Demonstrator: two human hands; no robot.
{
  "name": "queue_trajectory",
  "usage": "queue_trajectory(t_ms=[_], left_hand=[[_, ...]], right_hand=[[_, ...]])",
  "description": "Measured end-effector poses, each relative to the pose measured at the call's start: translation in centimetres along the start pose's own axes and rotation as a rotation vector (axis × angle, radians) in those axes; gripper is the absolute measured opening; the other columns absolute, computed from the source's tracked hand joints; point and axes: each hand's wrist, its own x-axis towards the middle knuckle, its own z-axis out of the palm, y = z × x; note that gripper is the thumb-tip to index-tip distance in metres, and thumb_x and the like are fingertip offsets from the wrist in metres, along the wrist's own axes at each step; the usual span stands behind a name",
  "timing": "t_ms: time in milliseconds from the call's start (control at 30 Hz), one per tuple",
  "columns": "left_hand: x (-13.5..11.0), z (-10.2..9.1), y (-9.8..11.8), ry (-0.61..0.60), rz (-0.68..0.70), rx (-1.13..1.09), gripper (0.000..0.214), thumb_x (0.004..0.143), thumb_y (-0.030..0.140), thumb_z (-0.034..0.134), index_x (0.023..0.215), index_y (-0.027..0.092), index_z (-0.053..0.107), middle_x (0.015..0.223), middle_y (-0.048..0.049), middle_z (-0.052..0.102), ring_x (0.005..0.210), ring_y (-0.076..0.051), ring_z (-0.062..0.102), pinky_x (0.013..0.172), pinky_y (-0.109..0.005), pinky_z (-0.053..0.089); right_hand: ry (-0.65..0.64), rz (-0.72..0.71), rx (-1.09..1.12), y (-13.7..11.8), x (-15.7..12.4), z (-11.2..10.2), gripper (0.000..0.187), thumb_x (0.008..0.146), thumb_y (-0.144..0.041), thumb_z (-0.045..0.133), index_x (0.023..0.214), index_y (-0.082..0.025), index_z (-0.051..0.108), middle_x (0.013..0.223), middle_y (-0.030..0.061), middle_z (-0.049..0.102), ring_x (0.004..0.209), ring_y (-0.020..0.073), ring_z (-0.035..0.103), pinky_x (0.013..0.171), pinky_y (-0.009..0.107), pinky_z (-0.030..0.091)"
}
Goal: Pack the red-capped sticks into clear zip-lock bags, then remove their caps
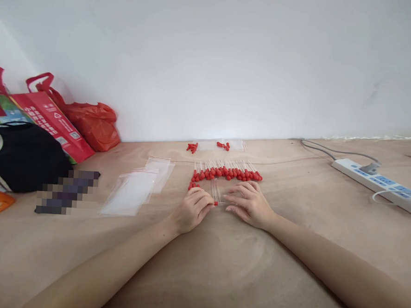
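Near the middle of the table my left hand (194, 210) pinches a small red rubber bulb (216, 203). A thin clear dropper tube (225, 203) runs sideways from the bulb to my right hand (253, 205), whose thumb and fingers are closed on it. Just beyond my hands lie a few bare clear tubes (216, 189). Behind these is a row of droppers with red bulbs (228, 173), their tubes pointing at the wall. A few more red bulbs (194, 186) show beside my left fingers, partly hidden.
Loose red bulbs (192, 147) and a clear bag (208, 146) lie near the wall. Flat zip bags (129, 193) are on the left. Farther left are a black bag (27, 157), a red plastic bag (96, 124) and a blurred-out object (67, 193). A power strip (378, 183) sits right.
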Motion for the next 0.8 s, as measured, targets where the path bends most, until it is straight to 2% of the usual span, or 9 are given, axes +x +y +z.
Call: queue_trajectory(t_ms=[133,200,267,333,500,800], left_hand=[[0.1,0.2,0.0,0.017,-0.002,0.01,0.007,0.084,0.019,0.047,0.086,0.018,0.053,0.076,-0.0016,0.063,0.073,-0.013,0.057,0.081,-0.032,0.044],[0.2,0.1,0.0,-0.009,-0.023,0.054,0.016,0.083,0.025,0.049,0.097,0.017,0.055,0.089,-0.0054,0.064,0.087,-0.016,0.057,0.087,-0.036,0.041],[0.2,-0.1,0.1,-0.053,-0.041,0.109,0.026,0.082,0.03,0.051,0.105,0.017,0.055,0.107,-0.009,0.06,0.106,-0.021,0.051,0.094,-0.041,0.035],[0.3,-0.1,0.0,-0.088,-0.04,0.132,0.024,0.083,0.03,0.05,0.102,0.019,0.058,0.116,-0.0081,0.056,0.116,-0.023,0.043,0.098,-0.043,0.03],[0.1,-0.3,0.2,-0.109,-0.017,0.131,0.016,0.085,0.026,0.048,0.086,0.021,0.063,0.11,-0.0021,0.061,0.118,-0.02,0.043,0.102,-0.041,0.025],[-0.1,-0.8,0.5,-0.107,-0.001,0.134,0.015,0.084,0.022,0.049,0.076,0.021,0.062,0.099,0.0018,0.066,0.11,-0.02,0.05,0.097,-0.04,0.026]], right_hand=[[0.018,-0.018,0.013,-0.1,0.2,0.4,0.018,0.083,-0.034,0.051,0.089,-0.024,0.064,0.087,0.0023,0.063,0.086,0.0158,0.05,0.081,0.036,0.031],[0.03,-0.032,0.014,-0.2,0.3,0.4,0.017,0.083,-0.032,0.051,0.087,-0.023,0.064,0.086,0.002,0.063,0.084,0.0152,0.05,0.081,0.035,0.031],[0.053,-0.044,0.004,-0.3,0.4,0.4,0.016,0.083,-0.03,0.051,0.085,-0.022,0.064,0.084,0.002,0.064,0.083,0.0147,0.05,0.08,0.034,0.032],[0.076,-0.061,-0.009,-0.4,0.4,0.3,0.015,0.082,-0.029,0.051,0.084,-0.021,0.064,0.083,0.0018,0.064,0.081,0.0144,0.05,0.081,0.033,0.032],[0.123,-0.11,-0.056,-0.6,0.1,0.1,0.013,0.082,-0.026,0.052,0.079,-0.021,0.063,0.069,-0.0005,0.064,0.078,0.0139,0.051,0.085,0.035,0.03],[0.117,-0.139,-0.107,-0.9,0.1,-0.1,0.014,0.083,-0.026,0.05,0.077,-0.021,0.061,0.061,-0.0029,0.062,0.07,0.0119,0.048,0.081,0.034,0.028]])
